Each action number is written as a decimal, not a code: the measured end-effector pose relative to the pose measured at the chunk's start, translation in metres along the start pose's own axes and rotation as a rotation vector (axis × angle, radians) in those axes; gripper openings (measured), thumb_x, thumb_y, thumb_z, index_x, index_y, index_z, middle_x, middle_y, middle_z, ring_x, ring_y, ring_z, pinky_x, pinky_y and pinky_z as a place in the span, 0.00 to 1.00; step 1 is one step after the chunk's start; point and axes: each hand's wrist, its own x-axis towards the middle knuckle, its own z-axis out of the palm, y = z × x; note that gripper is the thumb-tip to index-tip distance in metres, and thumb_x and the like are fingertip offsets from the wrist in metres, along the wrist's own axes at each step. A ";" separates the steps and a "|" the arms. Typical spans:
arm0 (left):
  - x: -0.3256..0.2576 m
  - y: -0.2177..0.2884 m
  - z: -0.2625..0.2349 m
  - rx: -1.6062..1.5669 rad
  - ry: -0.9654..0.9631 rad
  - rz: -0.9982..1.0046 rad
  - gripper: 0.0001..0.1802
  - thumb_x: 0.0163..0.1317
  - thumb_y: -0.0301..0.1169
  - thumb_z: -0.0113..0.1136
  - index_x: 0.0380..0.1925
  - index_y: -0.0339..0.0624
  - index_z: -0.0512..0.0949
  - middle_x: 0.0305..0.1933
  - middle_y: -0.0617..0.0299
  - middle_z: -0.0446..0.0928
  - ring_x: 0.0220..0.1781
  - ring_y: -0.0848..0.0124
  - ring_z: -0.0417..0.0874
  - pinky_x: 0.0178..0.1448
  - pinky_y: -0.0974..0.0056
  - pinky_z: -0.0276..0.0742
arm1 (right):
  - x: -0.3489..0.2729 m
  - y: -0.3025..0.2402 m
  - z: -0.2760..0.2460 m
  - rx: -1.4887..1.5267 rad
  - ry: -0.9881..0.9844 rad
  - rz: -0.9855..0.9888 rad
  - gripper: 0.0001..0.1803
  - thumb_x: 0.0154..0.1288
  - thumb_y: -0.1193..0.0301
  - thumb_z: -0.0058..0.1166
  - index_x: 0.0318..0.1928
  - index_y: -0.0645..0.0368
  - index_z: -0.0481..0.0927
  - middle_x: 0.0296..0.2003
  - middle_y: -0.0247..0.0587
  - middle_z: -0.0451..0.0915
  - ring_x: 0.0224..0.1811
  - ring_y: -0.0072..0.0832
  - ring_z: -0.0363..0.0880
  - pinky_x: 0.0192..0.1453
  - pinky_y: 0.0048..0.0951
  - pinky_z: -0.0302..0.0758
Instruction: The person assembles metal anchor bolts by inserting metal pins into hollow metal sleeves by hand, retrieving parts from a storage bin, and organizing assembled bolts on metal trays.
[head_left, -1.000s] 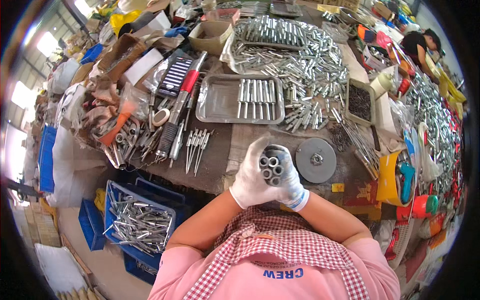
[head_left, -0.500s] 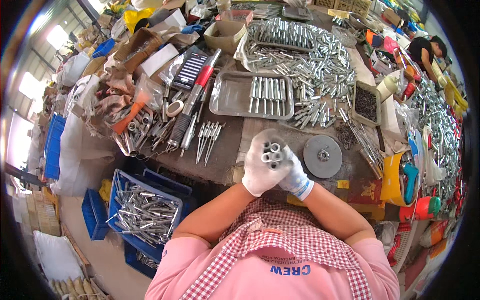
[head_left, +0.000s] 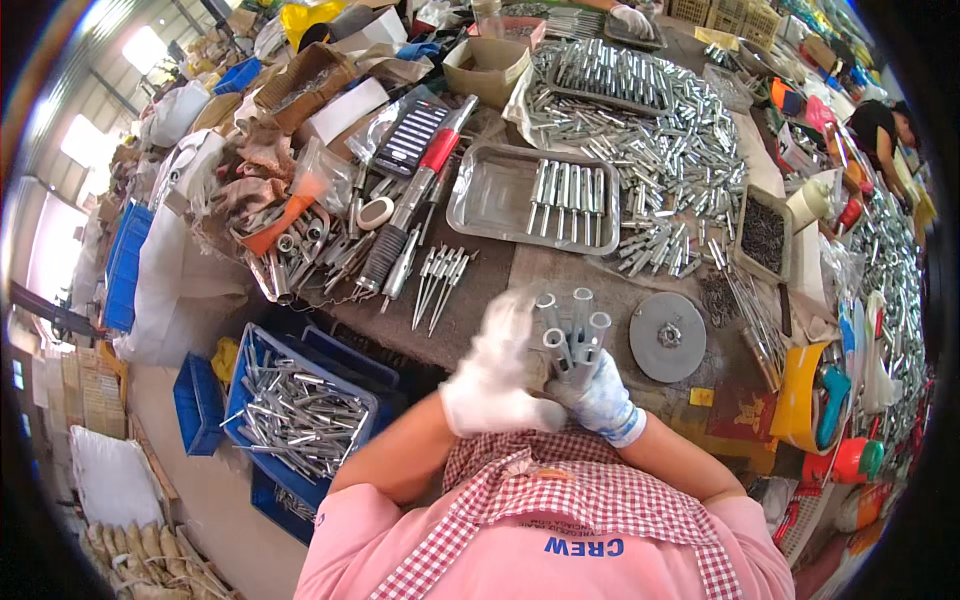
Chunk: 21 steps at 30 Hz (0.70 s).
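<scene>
My right hand [head_left: 607, 402], in a white and blue glove, grips a bundle of several metal tubes [head_left: 581, 330] that stand upright with their hollow ends up and fan slightly apart. Just left of them is my left hand [head_left: 492, 372] in a white glove, fingers stretched and thumb apart, holding nothing; motion smears its fingertips. Beyond both hands a metal tray [head_left: 490, 205] bears a row of metal tubes with thin rods [head_left: 567, 200]. A few slim pointed rods [head_left: 440, 280] lie on the bench to the left of the tray.
A grey round disc [head_left: 668, 338] sits right of my hands. Behind the tray spreads a heap of metal tubes [head_left: 690, 150]; a small tray of dark pins [head_left: 763, 230] is at the right. A blue crate [head_left: 245, 400] of metal parts stands low on the left.
My hands were together around the tube bundle. The left has come away to the left and opened, while the right keeps the tubes, now more upright and spread.
</scene>
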 end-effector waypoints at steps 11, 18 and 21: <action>0.034 -0.095 -0.024 0.845 0.014 -0.765 0.11 0.51 0.33 0.60 0.32 0.39 0.78 0.33 0.46 0.79 0.40 0.51 0.81 0.47 0.53 0.76 | -0.005 0.004 -0.032 -0.016 -0.148 0.050 0.24 0.48 0.77 0.61 0.49 0.59 0.72 0.43 0.35 0.77 0.45 0.24 0.74 0.52 0.28 0.71; 0.047 -0.090 -0.018 0.873 -0.039 -0.801 0.10 0.51 0.29 0.55 0.33 0.36 0.76 0.33 0.45 0.79 0.39 0.53 0.81 0.45 0.56 0.77 | -0.009 0.004 -0.036 0.108 -0.041 0.021 0.26 0.49 0.77 0.62 0.50 0.58 0.70 0.46 0.36 0.75 0.46 0.26 0.75 0.50 0.29 0.73; 0.052 -0.059 -0.020 0.230 0.282 -0.627 0.18 0.51 0.26 0.56 0.44 0.32 0.74 0.31 0.55 0.77 0.32 0.67 0.79 0.38 0.66 0.74 | -0.003 0.004 -0.036 0.241 -0.036 -0.103 0.23 0.53 0.79 0.60 0.50 0.57 0.69 0.46 0.36 0.74 0.47 0.25 0.74 0.49 0.29 0.74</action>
